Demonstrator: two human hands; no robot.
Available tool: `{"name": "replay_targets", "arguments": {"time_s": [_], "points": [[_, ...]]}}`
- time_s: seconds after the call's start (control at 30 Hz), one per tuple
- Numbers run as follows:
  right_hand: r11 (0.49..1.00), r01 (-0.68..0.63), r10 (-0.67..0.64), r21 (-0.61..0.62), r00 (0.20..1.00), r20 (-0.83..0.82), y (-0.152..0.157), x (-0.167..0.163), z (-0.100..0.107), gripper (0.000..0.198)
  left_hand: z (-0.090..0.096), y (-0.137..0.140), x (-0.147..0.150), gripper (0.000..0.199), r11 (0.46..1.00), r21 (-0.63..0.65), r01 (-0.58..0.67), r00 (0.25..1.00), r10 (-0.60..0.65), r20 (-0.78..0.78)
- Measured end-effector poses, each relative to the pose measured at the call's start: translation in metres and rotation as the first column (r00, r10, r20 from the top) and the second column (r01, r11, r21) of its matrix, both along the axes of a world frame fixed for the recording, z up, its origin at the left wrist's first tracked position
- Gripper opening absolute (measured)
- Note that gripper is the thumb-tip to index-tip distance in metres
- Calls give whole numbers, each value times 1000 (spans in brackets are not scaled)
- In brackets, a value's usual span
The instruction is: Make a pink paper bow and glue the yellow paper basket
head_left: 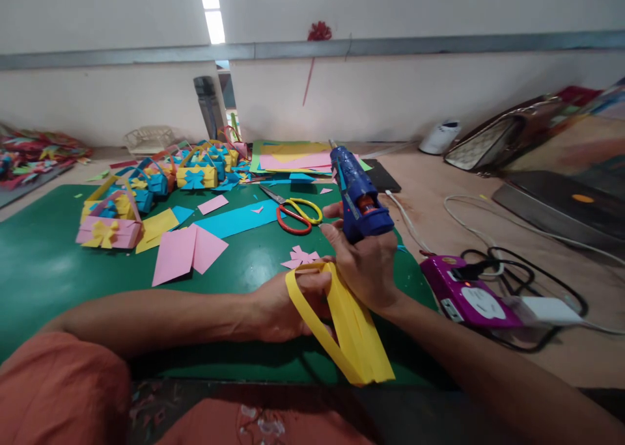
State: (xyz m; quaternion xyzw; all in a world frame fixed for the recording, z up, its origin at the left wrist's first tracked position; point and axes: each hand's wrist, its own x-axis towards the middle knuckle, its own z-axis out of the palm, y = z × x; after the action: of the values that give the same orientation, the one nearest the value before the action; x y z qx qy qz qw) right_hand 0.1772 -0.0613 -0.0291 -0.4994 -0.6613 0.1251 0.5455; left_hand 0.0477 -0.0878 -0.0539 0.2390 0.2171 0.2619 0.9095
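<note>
My left hand (288, 305) is closed on a yellow paper basket (359, 328), which lies tilted with its strip handle looping round my fingers. In my right hand (368, 269) is a blue glue gun (359, 191), its nozzle pointing up and away from me. My right wrist is close beside the basket, and I cannot tell whether they touch. Just beyond my left hand lies a pink paper bow cutout (299, 257). Scissors (300, 215) with one red and one yellow handle rest partly on a blue paper strip (239, 221).
Finished paper baskets (110, 230) stand at the back left of the green mat (43, 250). Pink paper pieces (176, 253) lie nearer. Coloured sheets (288, 155) are stacked behind. At right, a purple power strip (469, 292) with tangled cables sits near a laptop (561, 204).
</note>
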Motion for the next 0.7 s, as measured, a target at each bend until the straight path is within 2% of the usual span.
{"name": "replay_targets", "arguments": {"time_s": [0.13,0.23,0.33,0.47,0.57,0.63,0.7], "points": [[999,11,-11,36,1000,14,2,3,2,8,-1,5,1,26,996,-11,-85,996,85,6],[998,27,-26,63,1000,-10,3,4,-1,15,6,10,0,20,986,-69,-149,989,148,-14],[996,40,-41,74,999,6,3,4,-6,30,16,16,-1,26,968,-113,-224,974,217,-72],[1000,3,-4,20,999,41,0,5,-9,48,27,29,-9,30,952,-33,-305,952,304,-42],[1000,-24,25,-13,999,30,-3,10,-7,39,29,45,-20,29,951,31,-309,950,310,-30],[995,-68,71,-72,997,42,-5,16,-7,25,27,55,-30,34,950,40,-308,948,311,-71],[985,-92,104,-145,992,76,-7,22,-9,19,23,66,-40,39,953,55,-297,949,301,-94]]}}
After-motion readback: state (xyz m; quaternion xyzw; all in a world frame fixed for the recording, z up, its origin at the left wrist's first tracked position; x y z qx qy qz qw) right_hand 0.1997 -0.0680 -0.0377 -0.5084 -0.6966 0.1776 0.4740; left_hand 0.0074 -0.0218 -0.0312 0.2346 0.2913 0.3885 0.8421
